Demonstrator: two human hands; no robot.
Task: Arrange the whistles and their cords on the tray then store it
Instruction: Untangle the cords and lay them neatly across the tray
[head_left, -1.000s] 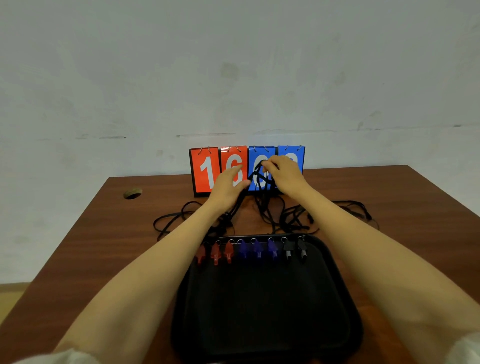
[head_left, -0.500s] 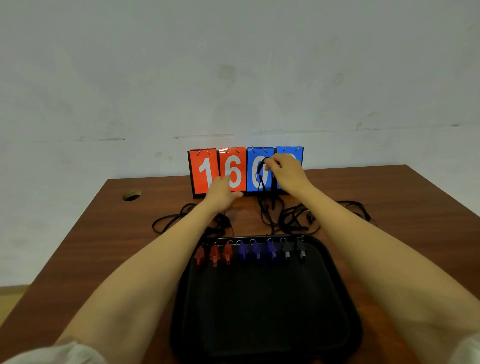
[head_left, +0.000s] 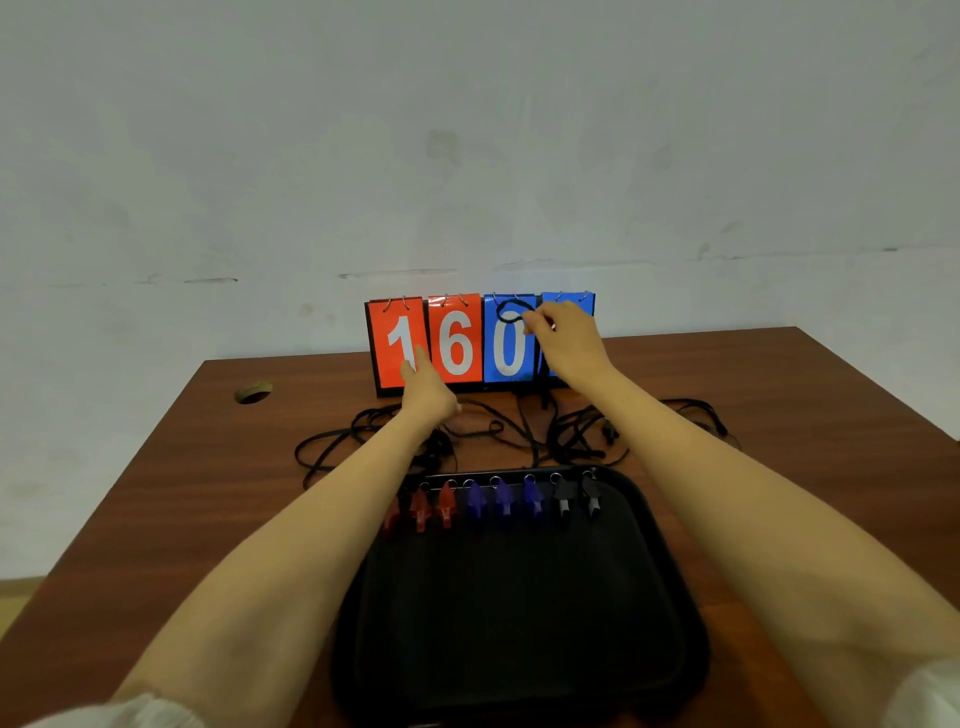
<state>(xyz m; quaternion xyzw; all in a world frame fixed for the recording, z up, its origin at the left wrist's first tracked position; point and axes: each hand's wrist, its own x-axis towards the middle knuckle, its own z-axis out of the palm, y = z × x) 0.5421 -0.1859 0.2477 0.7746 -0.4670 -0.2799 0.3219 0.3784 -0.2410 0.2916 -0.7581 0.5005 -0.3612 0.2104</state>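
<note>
Set in one row along the far rim of the black tray (head_left: 519, 623), from left to right: three red whistles (head_left: 431, 506), three blue whistles (head_left: 503, 501), two black whistles (head_left: 576, 499). Each with its long axis running far to near, metal ring at the far end by the rim, narrow end aimed back toward the person. Leftmost red one partly hidden behind the left forearm. Row itself crosswise, parallel to the table's far edge.

Just beyond the tray, sprawled on the table: loose black cords (head_left: 569, 441), looped and tangled, spreading from left of the tray to past its right corner.

Left hand (head_left: 426, 389) past the whistles and over the cords, fingers straight and together, holding nothing, tips reaching the foot of the red "1" card; touching it or not, impossible to tell. Right hand (head_left: 566, 338) higher and farther right, raised in front of the blue cards, thumb and fingers pinched on a cord loop (head_left: 511, 314) arching up across the top of the "0". Hands apart, the "6" and "0" between them. Forearms crossing the tray's left and right sides, the whistle row between them and nearer than either hand.

Reddish-brown wooden table (head_left: 208, 493), with a round hole (head_left: 253, 392) near its far left corner. Flip scoreboard (head_left: 457, 343) upright at the far edge, showing 1 and 6 on red, 0 on blue, the last blue card partly covered by the right hand. Behind, a pale, scuffed wall (head_left: 467, 130). White sleeves (head_left: 140, 714) at the bottom corners.
</note>
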